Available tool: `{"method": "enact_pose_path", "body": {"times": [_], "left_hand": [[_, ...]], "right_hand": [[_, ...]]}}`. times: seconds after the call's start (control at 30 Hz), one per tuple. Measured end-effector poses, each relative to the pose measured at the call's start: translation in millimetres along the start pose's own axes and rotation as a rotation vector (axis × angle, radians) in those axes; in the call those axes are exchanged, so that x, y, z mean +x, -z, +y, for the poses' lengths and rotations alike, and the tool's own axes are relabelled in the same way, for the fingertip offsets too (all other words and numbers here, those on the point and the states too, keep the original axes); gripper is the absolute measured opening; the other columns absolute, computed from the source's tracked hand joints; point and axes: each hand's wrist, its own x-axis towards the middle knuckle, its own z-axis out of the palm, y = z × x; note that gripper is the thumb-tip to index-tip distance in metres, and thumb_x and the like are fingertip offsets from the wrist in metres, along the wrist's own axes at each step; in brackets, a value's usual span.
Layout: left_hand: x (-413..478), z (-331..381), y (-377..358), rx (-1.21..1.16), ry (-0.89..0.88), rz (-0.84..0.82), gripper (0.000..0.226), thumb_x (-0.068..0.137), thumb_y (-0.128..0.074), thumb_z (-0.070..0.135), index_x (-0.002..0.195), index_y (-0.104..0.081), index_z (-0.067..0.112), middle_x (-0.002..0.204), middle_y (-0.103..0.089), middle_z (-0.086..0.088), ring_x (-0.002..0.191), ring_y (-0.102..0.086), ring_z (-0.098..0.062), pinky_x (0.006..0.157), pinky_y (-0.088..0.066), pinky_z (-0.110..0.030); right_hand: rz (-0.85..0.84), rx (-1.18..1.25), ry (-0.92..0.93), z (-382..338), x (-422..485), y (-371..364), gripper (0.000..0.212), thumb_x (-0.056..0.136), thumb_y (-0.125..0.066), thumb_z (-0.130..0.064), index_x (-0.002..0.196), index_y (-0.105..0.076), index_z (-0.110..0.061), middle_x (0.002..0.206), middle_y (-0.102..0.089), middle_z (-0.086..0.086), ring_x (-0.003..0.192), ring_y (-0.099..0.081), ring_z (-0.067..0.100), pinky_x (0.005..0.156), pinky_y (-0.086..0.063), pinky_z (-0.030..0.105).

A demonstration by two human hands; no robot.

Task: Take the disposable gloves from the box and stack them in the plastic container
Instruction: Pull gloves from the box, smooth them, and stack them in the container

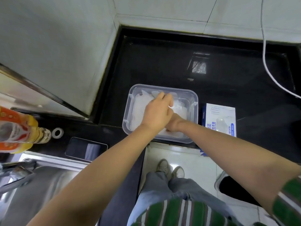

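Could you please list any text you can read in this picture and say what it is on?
Glove box: blue Chinese print, too blurred to read.
Bottle label: print too blurred to read.
No other text shows.

1. Bright, even light; soft shadows.
2. Beyond the left hand [155, 112] and right hand [173, 124], a glare patch [199, 67] shines on the black countertop [162, 62].
3. Under them, the gloves [138, 111] wash out pale.
4. Far left of them, the bottle [19, 131] blurs and edges bow.
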Motion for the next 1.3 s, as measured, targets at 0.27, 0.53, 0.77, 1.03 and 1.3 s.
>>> {"method": "enact_pose_path", "body": {"times": [0.27, 0.53, 0.77, 1.03, 1.3], "left_hand": [[4, -47, -33, 0.129, 0.499, -0.557, 0.078, 0.093, -0.062, 0.022, 0.152, -0.012, 0.026, 0.151, -0.028, -0.016, 0.13, -0.041, -0.035, 0.1, -0.042, -0.039], [3, -57, -29, 0.244, 0.43, -0.77, 0.095, 0.086, -0.07, 0.026, 0.155, -0.004, 0.023, 0.158, -0.018, -0.015, 0.142, -0.027, -0.035, 0.108, -0.036, -0.042], [12, -25, -1, 0.448, 0.321, -0.443, 0.028, 0.099, -0.047, 0.024, 0.121, -0.062, 0.016, 0.114, -0.064, -0.006, 0.097, -0.06, -0.022, 0.067, -0.04, -0.025], [28, 64, -2, 0.154, 0.088, -0.161, 0.021, 0.099, -0.044, 0.024, 0.089, -0.061, 0.015, 0.079, -0.057, -0.001, 0.071, -0.051, -0.019, 0.051, -0.031, -0.027], [14, 145, -63, -0.091, -0.017, -0.481, 0.024, 0.099, -0.042, 0.014, 0.121, -0.05, 0.008, 0.105, -0.065, -0.015, 0.095, -0.061, -0.033, 0.075, -0.046, -0.038]], "right_hand": [[-0.088, 0.338, -0.182, 10, -5, 7, 0.089, 0.093, -0.055, -0.001, 0.151, 0.01, -0.019, 0.101, -0.054, 0.011, 0.088, -0.058, 0.02, 0.07, -0.049, 0.025], [-0.147, 0.501, -0.282, 11, -4, 9, 0.094, 0.095, -0.052, -0.004, 0.153, 0.021, -0.015, 0.081, -0.054, 0.01, 0.057, -0.054, 0.016, 0.047, -0.047, 0.022], [0.26, 0.473, 0.016, 7, -21, 37, 0.046, 0.097, -0.055, -0.01, 0.142, -0.046, -0.012, 0.117, -0.063, 0.012, 0.097, -0.066, 0.027, 0.089, -0.057, 0.041], [0.73, 0.436, -0.06, 85, -62, 80, 0.015, 0.091, -0.056, -0.018, 0.085, -0.069, -0.012, 0.074, -0.068, 0.001, 0.073, -0.064, 0.02, 0.068, -0.051, 0.03], [0.455, 0.113, -0.335, 161, -102, 36, 0.022, 0.092, -0.058, -0.023, 0.109, -0.068, -0.014, 0.106, -0.068, 0.007, 0.092, -0.064, 0.027, 0.072, -0.049, 0.031]]}}
